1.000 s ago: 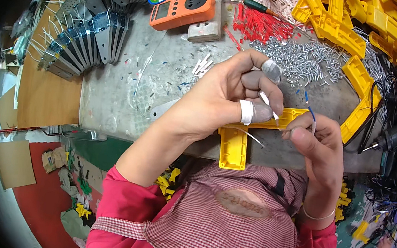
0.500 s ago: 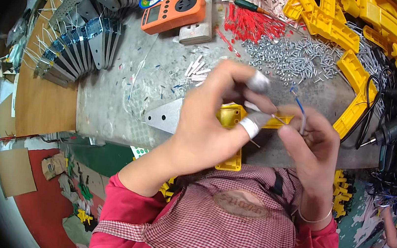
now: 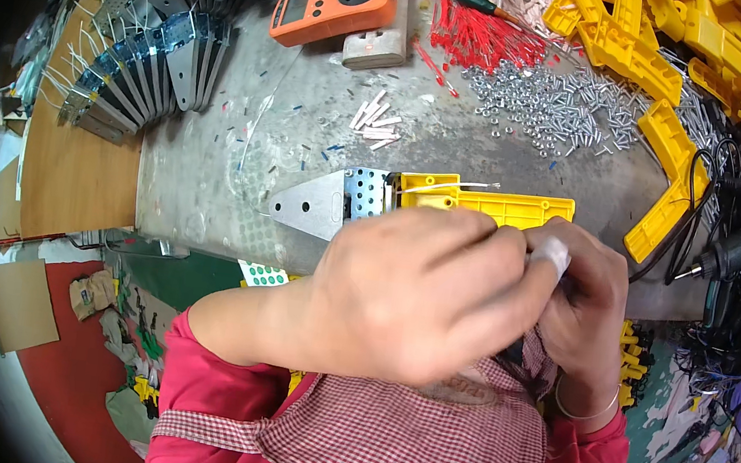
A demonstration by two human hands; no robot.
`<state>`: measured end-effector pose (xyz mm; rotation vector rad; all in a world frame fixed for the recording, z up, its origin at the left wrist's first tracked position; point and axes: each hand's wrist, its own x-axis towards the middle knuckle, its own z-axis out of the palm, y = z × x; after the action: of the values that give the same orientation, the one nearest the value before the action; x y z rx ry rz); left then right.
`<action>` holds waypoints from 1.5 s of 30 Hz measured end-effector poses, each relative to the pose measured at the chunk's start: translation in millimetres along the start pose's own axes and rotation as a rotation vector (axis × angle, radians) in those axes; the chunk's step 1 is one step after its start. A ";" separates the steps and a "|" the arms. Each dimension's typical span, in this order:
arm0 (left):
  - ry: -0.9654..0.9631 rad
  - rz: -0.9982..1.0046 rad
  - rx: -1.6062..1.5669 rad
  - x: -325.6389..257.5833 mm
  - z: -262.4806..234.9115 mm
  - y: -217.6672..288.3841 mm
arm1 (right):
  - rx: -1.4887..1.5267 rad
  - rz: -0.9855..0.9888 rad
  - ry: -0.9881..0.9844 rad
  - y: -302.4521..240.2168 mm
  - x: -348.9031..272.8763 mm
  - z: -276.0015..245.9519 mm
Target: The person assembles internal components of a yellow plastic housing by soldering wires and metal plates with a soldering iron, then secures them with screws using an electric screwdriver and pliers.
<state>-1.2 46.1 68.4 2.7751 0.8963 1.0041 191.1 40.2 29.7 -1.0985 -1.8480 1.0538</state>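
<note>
A yellow plastic housing [image 3: 521, 210] lies on the grey worktop [image 3: 198, 201], just beyond a worker's two hands. Its long axis runs left to right, and at its left end sit a perforated metal bracket [image 3: 366, 196] and a grey pointed plate [image 3: 309, 202], the point facing left. A thin white wire [image 3: 450, 186] reaches across the housing's upper left part.

From where I stand, the hands meet near the housing's right end, so most of it stretches away leftward from the grip. The left hand [image 3: 423, 293] covers its near edge, and the right hand [image 3: 590, 291] is by the right end; I cannot tell whether either touches it. Both hands have curled fingers, close together; what they pinch, if anything, is hidden.

Farther out lie short white tubes [image 3: 374, 123], scattered screws [image 3: 580, 109], red pieces [image 3: 487, 38], an orange meter [image 3: 335, 7] and, to the right, an angled yellow shell [image 3: 672, 185].
</note>
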 end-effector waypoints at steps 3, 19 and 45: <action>-0.054 0.026 0.026 -8.2 -13.4 0.8 | 0.073 -0.130 -0.023 -2.3 3.7 2.5; -0.426 0.055 0.401 11.1 37.1 -110.3 | 0.676 -0.061 0.099 30.0 -6.7 12.3; 0.174 -0.554 -0.607 -3.3 15.7 -22.9 | 0.358 0.142 0.421 -1.0 15.2 34.5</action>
<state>-5.4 65.4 48.7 1.8287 1.0693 1.1654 155.0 44.2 19.6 -1.1403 -1.2124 1.0830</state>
